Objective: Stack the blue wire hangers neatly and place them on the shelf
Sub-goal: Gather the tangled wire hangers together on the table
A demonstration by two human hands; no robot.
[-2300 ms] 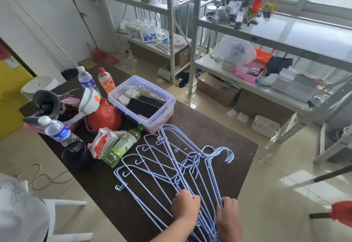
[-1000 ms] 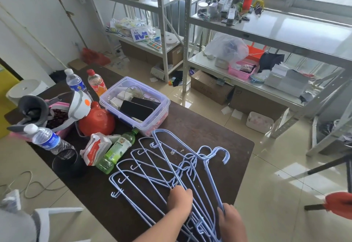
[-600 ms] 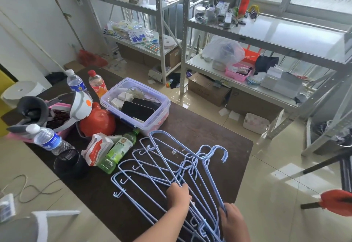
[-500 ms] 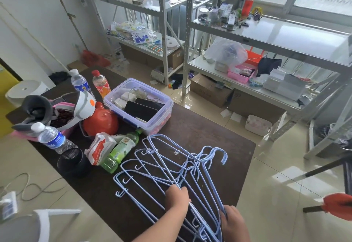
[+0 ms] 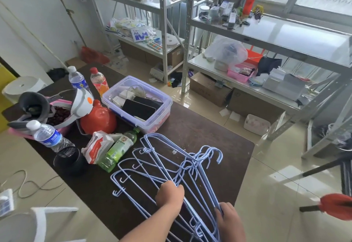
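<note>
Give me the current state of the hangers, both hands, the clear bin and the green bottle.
blue wire hangers: fanned out flat on the table, not yet squared up
left hand: gripping the hangers mid-pile
right hand: gripping the pile's right edge
clear bin: lidless, holding dark tablets and small boxes
green bottle: lying on its side, capped

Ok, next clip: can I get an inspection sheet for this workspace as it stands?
Surface: dark brown table, scuffed.
Job's things: blue wire hangers lie fanned out on the table, hooks roughly gathered; none on the metal shelf yet.
Clutter: clear storage box, green bottle, water bottle, red container, snack packet.
Grippers: left hand and right hand both grip hanger wires at the near edge.
Cables: loose cord on the floor.
Surroundings: cardboard boxes under the shelf, tiled floor.
</note>
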